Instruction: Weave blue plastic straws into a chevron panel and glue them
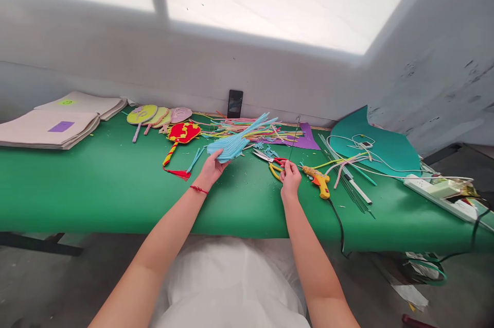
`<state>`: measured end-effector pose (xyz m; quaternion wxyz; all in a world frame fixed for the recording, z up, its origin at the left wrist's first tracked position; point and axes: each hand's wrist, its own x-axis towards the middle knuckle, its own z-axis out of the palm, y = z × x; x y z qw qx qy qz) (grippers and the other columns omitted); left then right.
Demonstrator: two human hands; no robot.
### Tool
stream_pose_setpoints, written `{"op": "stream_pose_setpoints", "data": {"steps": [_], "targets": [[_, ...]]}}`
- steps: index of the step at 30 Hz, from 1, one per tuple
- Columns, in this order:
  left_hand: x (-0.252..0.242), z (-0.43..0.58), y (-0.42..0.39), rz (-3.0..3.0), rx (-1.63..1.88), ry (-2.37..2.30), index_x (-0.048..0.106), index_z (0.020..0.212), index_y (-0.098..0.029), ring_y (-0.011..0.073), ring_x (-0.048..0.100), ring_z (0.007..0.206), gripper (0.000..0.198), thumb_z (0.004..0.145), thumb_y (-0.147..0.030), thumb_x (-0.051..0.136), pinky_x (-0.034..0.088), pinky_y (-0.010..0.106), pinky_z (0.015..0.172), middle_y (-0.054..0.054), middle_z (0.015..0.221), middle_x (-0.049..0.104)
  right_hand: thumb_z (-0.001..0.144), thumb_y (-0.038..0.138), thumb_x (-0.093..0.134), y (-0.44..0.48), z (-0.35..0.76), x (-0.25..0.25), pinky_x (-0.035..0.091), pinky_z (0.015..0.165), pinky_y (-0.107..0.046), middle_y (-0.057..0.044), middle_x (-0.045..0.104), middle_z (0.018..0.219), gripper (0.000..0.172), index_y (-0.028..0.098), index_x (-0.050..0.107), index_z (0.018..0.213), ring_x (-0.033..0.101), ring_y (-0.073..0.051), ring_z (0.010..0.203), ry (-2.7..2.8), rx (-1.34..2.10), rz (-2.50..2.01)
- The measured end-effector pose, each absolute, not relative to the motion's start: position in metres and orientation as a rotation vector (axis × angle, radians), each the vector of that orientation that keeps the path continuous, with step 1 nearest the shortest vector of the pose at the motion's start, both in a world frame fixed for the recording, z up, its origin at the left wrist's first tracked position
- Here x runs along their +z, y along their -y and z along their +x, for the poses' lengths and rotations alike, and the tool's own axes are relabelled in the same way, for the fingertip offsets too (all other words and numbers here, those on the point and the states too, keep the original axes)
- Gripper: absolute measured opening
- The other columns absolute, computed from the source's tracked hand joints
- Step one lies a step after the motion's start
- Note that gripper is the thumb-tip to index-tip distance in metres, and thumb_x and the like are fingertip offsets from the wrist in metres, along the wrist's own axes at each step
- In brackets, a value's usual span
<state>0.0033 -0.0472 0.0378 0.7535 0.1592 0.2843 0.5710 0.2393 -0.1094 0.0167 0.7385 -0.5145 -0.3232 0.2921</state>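
My left hand, with a red string at the wrist, is closed around the near end of a bundle of light-blue strips that fans out up and to the right over the green table. My right hand pinches the lower end of a thin dark wire that stands nearly upright. Just left of that hand lie scissors with yellow and red handles. An orange-yellow glue gun lies just right of it.
Coloured strips and a purple sheet lie behind the hands. Round fan pieces and a red-yellow tasselled ornament sit to the left, cloth bags at far left. A teal sheet, thin rods and a power strip are right.
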Motion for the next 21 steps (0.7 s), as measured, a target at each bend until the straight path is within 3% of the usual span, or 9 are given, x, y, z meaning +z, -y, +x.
{"op": "stream_pose_setpoints", "data": {"steps": [4,7,10,15,21], "targets": [[0.037,0.005,0.047,0.408,1.282,-0.533,0.061,0.112,-0.014,0.0156,0.069,0.084,0.028,0.084,-0.013,0.056,0.056,0.027,0.078,0.007,0.104,0.071,0.078,0.06,0.055,0.122,0.227,0.026,0.022,0.034,-0.02,0.005,0.052,0.048,0.042,0.018,0.059,0.08,0.034,-0.005,0.033,1.028,0.869,-1.169],[0.037,0.004,0.045,0.342,1.334,-0.508,0.06,0.111,-0.014,0.013,0.069,0.079,0.025,0.087,-0.015,0.053,0.057,0.023,0.072,0.007,0.101,0.072,0.082,0.057,0.053,0.14,0.215,0.03,0.03,0.037,-0.022,0.004,0.051,0.041,0.04,0.018,0.059,0.076,0.04,-0.008,0.034,1.357,1.08,-1.227],[0.038,0.004,0.045,0.279,1.368,-0.498,0.061,0.108,-0.013,0.0108,0.068,0.072,0.022,0.089,-0.014,0.051,0.056,0.02,0.065,0.005,0.095,0.073,0.087,0.052,0.048,0.163,0.208,0.028,0.029,0.04,-0.022,0.007,0.042,0.035,0.038,0.018,0.059,0.072,0.032,-0.007,0.032,1.487,1.053,-1.278],[0.04,0.004,0.046,0.238,1.378,-0.489,0.062,0.104,-0.013,0.0118,0.068,0.072,0.019,0.088,-0.012,0.052,0.057,0.02,0.066,0.005,0.09,0.073,0.088,0.05,0.047,0.201,0.214,0.02,0.019,0.04,-0.024,0.009,0.026,0.038,0.04,0.019,0.055,0.065,0.026,-0.007,0.035,1.578,0.972,-1.381],[0.036,0.004,0.044,0.217,1.378,-0.503,0.063,0.106,-0.012,0.0128,0.068,0.076,0.022,0.087,-0.013,0.053,0.056,0.022,0.068,0.007,0.097,0.072,0.09,0.049,0.044,0.22,0.222,0.021,0.019,0.044,-0.025,0.007,0.026,0.046,0.042,0.019,0.051,0.062,0.025,-0.007,0.042,1.672,0.969,-1.441]]}}
